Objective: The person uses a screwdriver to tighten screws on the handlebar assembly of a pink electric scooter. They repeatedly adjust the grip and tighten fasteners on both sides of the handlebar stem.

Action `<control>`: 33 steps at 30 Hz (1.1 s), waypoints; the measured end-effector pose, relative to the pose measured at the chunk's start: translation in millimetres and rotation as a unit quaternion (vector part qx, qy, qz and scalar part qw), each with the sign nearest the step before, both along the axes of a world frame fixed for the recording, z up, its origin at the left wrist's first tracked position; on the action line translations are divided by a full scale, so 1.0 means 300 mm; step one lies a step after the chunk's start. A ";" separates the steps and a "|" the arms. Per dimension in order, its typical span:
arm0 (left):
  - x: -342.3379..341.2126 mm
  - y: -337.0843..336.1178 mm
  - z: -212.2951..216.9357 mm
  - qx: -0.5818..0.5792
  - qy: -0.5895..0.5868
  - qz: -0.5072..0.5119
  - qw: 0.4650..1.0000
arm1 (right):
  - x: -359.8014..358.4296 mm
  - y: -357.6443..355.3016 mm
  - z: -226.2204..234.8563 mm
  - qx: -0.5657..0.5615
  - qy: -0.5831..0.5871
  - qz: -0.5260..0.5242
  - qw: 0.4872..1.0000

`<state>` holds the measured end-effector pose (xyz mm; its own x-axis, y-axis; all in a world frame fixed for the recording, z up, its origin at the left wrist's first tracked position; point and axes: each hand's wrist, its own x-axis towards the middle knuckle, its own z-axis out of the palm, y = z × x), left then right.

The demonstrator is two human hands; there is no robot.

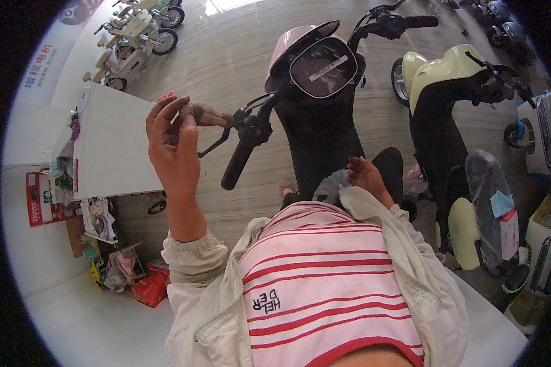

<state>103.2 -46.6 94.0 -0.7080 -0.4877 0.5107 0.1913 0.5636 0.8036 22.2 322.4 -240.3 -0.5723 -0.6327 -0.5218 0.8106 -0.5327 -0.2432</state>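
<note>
Left hand (172, 142), left of centre in the frame: raised, back of hand toward the camera, fingers curled around a small brownish object (203, 114) pinched at the fingertips. What the object is cannot be told; a bit of red shows just above the fingers. The object sits just left of the brake lever (216, 142) of the pink-and-black scooter (317, 92), near the black handlebar grip (237, 164) that slants down toward centre frame.

Right hand (366, 175), right of centre: lowered, fingers loosely bent, resting on a grey bundle (332, 186) at the edge of the cream jacket (404, 244). Whether it grips the bundle cannot be told.

Scooter's round black instrument panel (322, 67) sits at upper centre. A pale yellow scooter (453, 79) stands to the right, apart from the first. A white table (113, 147) fills the left of the frame behind the left hand. More scooters (138, 33) are parked at upper left. Red boxes (150, 284) and clutter lie at lower left on the floor.
</note>
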 end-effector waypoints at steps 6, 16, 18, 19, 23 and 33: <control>0.010 -0.020 0.016 -0.017 -0.093 0.026 0.995 | 0.017 -0.008 -0.075 0.142 0.168 -0.003 0.976; 0.024 -0.013 0.022 -0.014 -0.109 0.020 0.994 | 0.001 0.006 -0.010 0.018 0.010 0.010 1.000; 0.016 -0.014 0.022 -0.067 -0.098 0.033 0.992 | 0.006 0.002 0.008 0.028 0.018 0.006 0.999; 0.017 -0.014 0.022 -0.063 -0.090 0.024 0.994 | 0.008 0.000 0.019 0.038 0.026 0.005 0.999; 0.013 -0.008 0.024 -0.039 -0.050 -0.007 0.998 | 0.012 -0.003 0.026 0.055 0.054 0.003 0.997; 0.021 -0.006 0.033 -0.073 -0.071 0.008 0.995 | 0.004 0.001 0.006 0.011 0.015 0.004 1.000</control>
